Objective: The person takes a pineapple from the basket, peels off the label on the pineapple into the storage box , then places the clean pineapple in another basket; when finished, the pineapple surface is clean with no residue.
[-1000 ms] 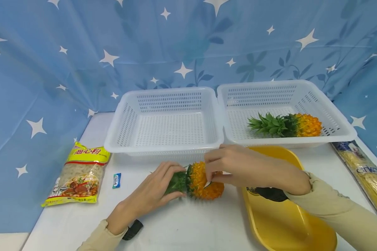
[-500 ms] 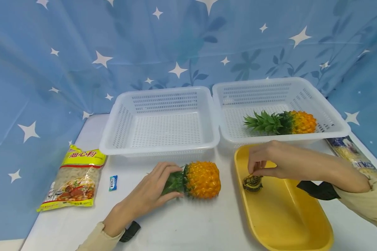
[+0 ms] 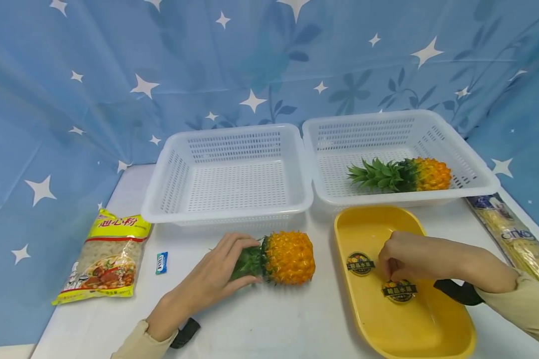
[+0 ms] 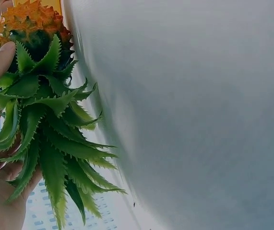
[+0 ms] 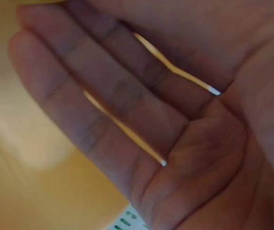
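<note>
In the head view, my left hand [image 3: 220, 267] grips an orange-yellow pineapple [image 3: 289, 257] around its green crown; the fruit lies sideways on the white table. The left wrist view shows the toothed leaves [image 4: 55, 124], with fingers and thumb along one side. My right hand [image 3: 415, 259] is low inside a yellow tub [image 3: 413, 329], its fingers curled down and pinching the upper edge of a black-and-gold fruit label [image 3: 400, 291]. A matching label [image 3: 360, 264] is by the tub's left wall. In the right wrist view, the palm and fingers [image 5: 122, 96] fill most of the frame.
Two white perforated baskets [image 3: 226, 217] [image 3: 413, 198] stand side by side behind. A second pineapple [image 3: 404, 174] lies in the right one. A pasta bag [image 3: 110, 257] and a small blue packet [image 3: 161, 263] lie at left, a noodle pack [image 3: 514, 234] at far right.
My right hand has moved from the pineapple's body rightward into the yellow tub, carrying a label off the fruit. Two labels now show there. My left hand has kept its grip on the crown.
</note>
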`<state>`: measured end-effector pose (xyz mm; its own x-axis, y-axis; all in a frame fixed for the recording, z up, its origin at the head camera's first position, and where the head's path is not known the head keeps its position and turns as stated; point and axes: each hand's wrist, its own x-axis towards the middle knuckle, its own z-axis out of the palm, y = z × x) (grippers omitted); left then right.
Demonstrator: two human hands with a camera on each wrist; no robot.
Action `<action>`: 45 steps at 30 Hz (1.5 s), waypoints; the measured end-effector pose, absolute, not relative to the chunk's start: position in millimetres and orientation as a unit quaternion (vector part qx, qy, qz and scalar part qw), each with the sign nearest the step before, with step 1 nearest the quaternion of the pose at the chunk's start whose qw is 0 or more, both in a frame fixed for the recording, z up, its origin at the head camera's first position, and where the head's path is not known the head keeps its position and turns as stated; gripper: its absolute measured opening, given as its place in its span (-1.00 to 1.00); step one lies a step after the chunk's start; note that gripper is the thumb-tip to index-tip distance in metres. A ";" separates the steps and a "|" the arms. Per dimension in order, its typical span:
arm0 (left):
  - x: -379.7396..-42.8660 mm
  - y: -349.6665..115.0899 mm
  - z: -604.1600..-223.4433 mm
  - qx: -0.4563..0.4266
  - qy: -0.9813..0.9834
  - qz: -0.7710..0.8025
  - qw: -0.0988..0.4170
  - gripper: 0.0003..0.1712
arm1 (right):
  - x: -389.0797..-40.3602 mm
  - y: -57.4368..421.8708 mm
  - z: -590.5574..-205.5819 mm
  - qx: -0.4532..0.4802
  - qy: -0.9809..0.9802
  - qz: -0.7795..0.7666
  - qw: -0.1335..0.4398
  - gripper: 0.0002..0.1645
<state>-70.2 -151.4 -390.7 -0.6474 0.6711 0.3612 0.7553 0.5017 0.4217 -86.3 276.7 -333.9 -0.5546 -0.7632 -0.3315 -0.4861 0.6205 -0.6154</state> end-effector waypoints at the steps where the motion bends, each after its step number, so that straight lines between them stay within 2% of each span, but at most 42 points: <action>1: -70.1 -151.5 -390.8 -0.413 -0.863 -0.280 0.076 -0.24 | -86.1 277.2 -336.3 -0.370 0.851 -0.235 0.291 -0.69; 6: -70.1 -151.7 -391.7 -0.415 -0.862 -0.281 0.078 -0.24 | -87.0 276.8 -344.6 -0.384 0.852 -0.235 0.267 -0.65; 13: -69.9 -151.6 -391.5 -0.414 -0.862 -0.280 0.079 -0.24 | -87.4 275.1 -350.0 -0.370 0.863 -0.215 0.267 -0.68; 20: -70.4 -151.4 -392.0 -0.419 -0.859 -0.281 0.086 -0.25 | -88.1 275.2 -355.6 -0.358 0.876 -0.211 0.247 -0.62; 27: -69.9 -151.4 -391.5 -0.420 -0.858 -0.283 0.082 -0.23 | -87.8 273.6 -359.3 -0.355 0.854 -0.263 0.275 -0.67; 33: -69.7 -151.8 -390.6 -0.422 -0.856 -0.286 0.084 -0.24 | -82.6 271.1 -361.7 -0.304 0.856 -0.260 0.328 -0.54; 39: -70.0 -151.8 -391.0 -0.423 -0.855 -0.286 0.088 -0.25 | -77.8 269.6 -364.9 -0.287 0.863 -0.254 0.331 -0.42; 45: -69.2 -150.6 -390.6 -0.416 -0.860 -0.284 0.081 -0.27 | -76.4 270.5 -357.7 -0.278 0.859 -0.247 0.351 -0.49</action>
<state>-69.2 -150.6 -390.6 -0.6403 0.6701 0.3755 0.7620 0.4924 0.4206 -76.4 270.5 -357.7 -0.5979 -0.6521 -0.4661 -0.3044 0.7227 -0.6206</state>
